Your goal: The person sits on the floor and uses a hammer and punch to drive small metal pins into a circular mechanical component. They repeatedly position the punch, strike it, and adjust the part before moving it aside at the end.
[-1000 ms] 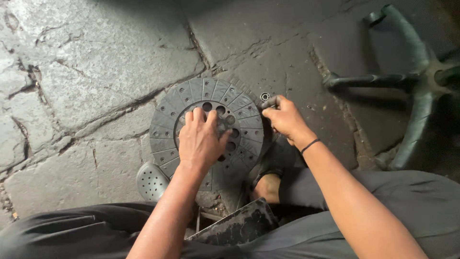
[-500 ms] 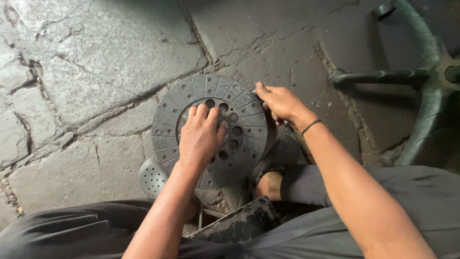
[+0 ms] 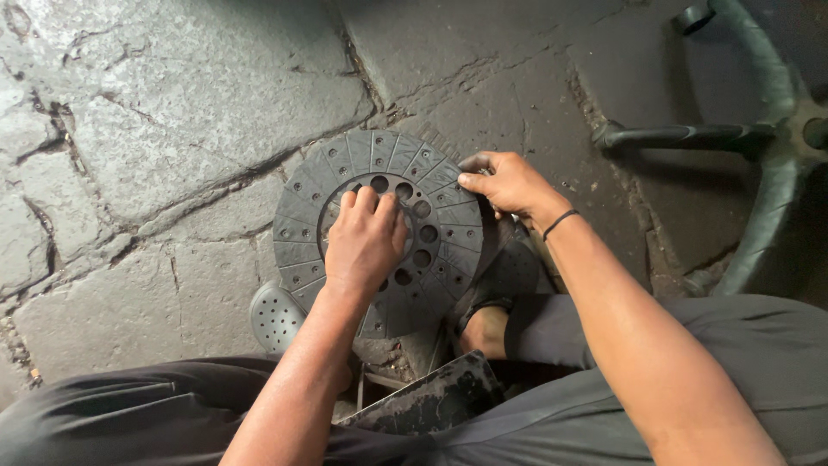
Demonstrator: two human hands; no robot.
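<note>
the clutch disc (image 3: 379,229) lies flat on the cracked stone floor (image 3: 155,129), between the person's sandalled feet. the left hand (image 3: 366,242) presses down on its hub, fingers curled into the centre opening. the right hand (image 3: 509,183) pinches the disc's outer rim, thumb on top. judging by the uneven stones, the disc could rock or slide, and fingers in the hub holes could get nipped.

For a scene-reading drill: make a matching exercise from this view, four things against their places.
Things:
1. left hand
2. right hand
3. steering wheel
4. perforated sandal

Places:
A. far right, on the stone floor
B. at the disc's right outer rim
C. on the hub of the clutch disc
D. beside the disc's lower left edge

Pairs: 1-C, 2-B, 3-A, 4-D
</note>
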